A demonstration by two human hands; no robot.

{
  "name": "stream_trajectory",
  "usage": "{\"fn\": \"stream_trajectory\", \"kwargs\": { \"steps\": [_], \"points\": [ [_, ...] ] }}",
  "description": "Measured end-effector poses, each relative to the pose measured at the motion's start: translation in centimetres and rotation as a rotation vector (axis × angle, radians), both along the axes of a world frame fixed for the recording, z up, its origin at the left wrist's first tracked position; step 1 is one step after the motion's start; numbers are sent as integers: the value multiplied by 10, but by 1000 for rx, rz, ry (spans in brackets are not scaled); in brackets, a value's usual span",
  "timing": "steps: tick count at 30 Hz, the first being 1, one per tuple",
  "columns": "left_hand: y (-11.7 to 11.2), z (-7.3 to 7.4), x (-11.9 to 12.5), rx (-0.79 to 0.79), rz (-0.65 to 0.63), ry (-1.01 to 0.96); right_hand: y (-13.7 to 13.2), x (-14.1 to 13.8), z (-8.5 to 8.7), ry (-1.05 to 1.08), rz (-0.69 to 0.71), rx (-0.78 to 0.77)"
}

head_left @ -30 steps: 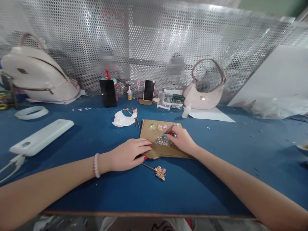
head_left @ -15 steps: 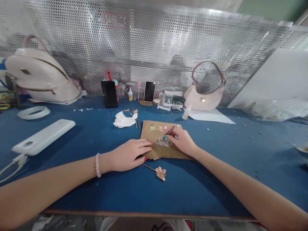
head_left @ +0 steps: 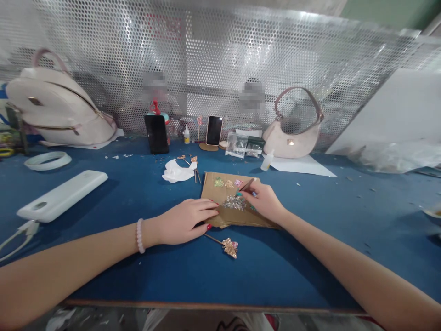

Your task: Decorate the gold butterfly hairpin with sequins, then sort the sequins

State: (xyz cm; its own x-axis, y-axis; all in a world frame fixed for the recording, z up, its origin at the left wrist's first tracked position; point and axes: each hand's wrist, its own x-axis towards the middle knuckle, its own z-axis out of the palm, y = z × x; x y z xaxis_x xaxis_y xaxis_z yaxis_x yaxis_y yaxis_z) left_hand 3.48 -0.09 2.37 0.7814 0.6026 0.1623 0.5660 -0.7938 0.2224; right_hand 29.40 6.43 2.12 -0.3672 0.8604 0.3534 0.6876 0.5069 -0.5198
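Observation:
My left hand (head_left: 184,221) lies spread, its fingertips on the left edge of a piece of cardboard (head_left: 212,189). Below its thumb lies a gold flower hairpin (head_left: 229,247) with a pink bead; part of its stem is hidden by the hand. My right hand (head_left: 264,201) is closed on thin dark tweezers (head_left: 246,185), with something teal at the tip, over the cardboard. Under the tip is a pile of clear and silver rhinestones (head_left: 234,202). Small heaps of green stones (head_left: 218,182), champagne stones (head_left: 229,184) and pink stones (head_left: 238,183) sit along the far edge.
Behind the cardboard are a crumpled white tissue (head_left: 178,170), a glue bottle (head_left: 267,161), plastic bags (head_left: 237,145) and two phones, one black (head_left: 156,134). A power bank (head_left: 62,196) and a tape roll (head_left: 48,161) lie left. A handbag (head_left: 292,139) and a backpack (head_left: 62,108) stand at the back.
My right hand and the tweezers have shifted slightly right, uncovering more of the rhinestone pile. My left hand and the hairpin stay in place.

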Motion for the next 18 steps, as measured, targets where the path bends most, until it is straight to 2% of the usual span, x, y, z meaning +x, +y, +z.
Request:
{"fn": "stream_trajectory", "kwargs": {
  "steps": [6,11,18],
  "points": [
    [-1,1,1,0,-11,4,4,23,13,-19,59,-30],
    [-1,3,1,-14,-4,16,12,40,22,-13,140,-128],
    [-1,3,-1,-18,-20,-16,16,51,29,-120,202,-185]
  ]
}}
